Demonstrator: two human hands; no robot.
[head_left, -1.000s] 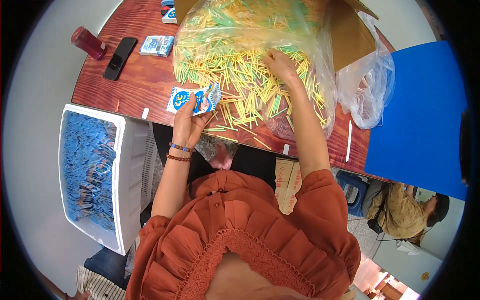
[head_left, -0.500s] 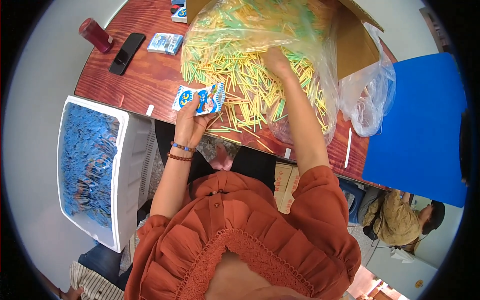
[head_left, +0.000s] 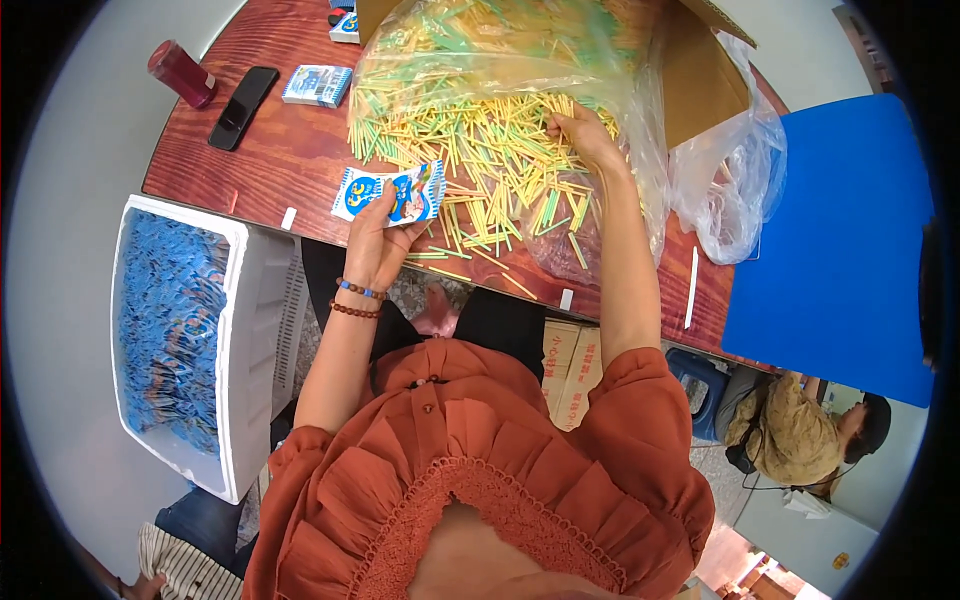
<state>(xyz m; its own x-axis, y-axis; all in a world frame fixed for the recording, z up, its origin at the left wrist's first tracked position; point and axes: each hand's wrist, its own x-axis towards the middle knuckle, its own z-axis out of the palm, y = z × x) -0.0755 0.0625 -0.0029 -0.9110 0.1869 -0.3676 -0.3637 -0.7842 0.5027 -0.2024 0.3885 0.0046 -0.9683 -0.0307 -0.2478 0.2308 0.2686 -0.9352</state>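
Note:
My left hand (head_left: 376, 235) grips a small blue-and-white packet (head_left: 417, 197) at the table's near edge, thumb on top; there looks to be a second packet (head_left: 352, 194) of the same kind beside it. Right of it spreads a heap of thin, short yellow and green sticks (head_left: 480, 150), spilling from a large clear plastic bag (head_left: 500, 60). Over the heap's right part, my right hand (head_left: 588, 138) has its fingers pinched together on some of the sticks; how many it holds is hidden.
Left on the table lie a phone (head_left: 243, 108), a red-filled jar (head_left: 182, 74) and a blue-and-white pack (head_left: 317, 86). A white foam box (head_left: 236, 330) of blue packets stands at lower left. Cardboard box (head_left: 705, 90), crumpled plastic bag (head_left: 735, 190) and blue board (head_left: 830, 250) are right. Another person (head_left: 805, 430) sits lower right.
My right hand has drawn back to the right from under the bag's edge, its fingers now visible at the sticks. My left hand keeps the packets in nearly the same place.

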